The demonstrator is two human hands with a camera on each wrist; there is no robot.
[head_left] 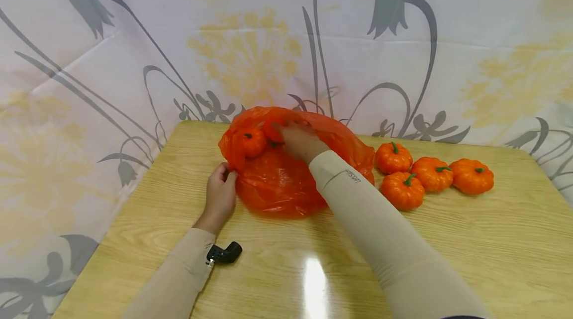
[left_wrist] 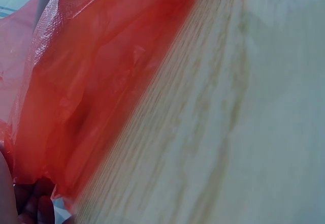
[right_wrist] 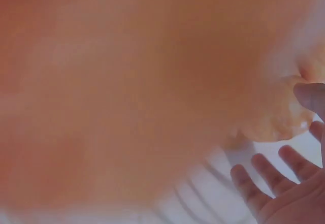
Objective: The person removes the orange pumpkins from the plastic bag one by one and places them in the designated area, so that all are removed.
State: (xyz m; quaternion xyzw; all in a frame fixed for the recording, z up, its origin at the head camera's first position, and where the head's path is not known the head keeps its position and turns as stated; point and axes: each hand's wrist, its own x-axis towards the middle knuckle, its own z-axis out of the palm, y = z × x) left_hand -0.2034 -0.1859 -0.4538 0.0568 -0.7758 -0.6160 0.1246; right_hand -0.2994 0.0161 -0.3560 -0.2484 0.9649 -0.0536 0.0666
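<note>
A thin orange-red plastic bag (head_left: 286,189) lies spread on the table with its mouth facing up. Two small orange pumpkins show in it: one pumpkin (head_left: 254,143) at the left, and another pumpkin (head_left: 272,129) beside it, partly behind my right hand (head_left: 299,141). That hand reaches into the bag and is blurred. In the right wrist view, the right hand (right_wrist: 294,193) has its fingers spread and straight, close to a pumpkin (right_wrist: 279,115); bag film blurs most of that view. My left hand (head_left: 221,192) pinches the bag's left edge between thumb and fingers.
Right of the bag stand several orange pumpkins (head_left: 405,190) with green stems, grouped close together. The wooden table (head_left: 268,269) meets a flower-printed cloth (head_left: 277,35) at its back edge. A black device (head_left: 225,253) is fixed at the left wrist.
</note>
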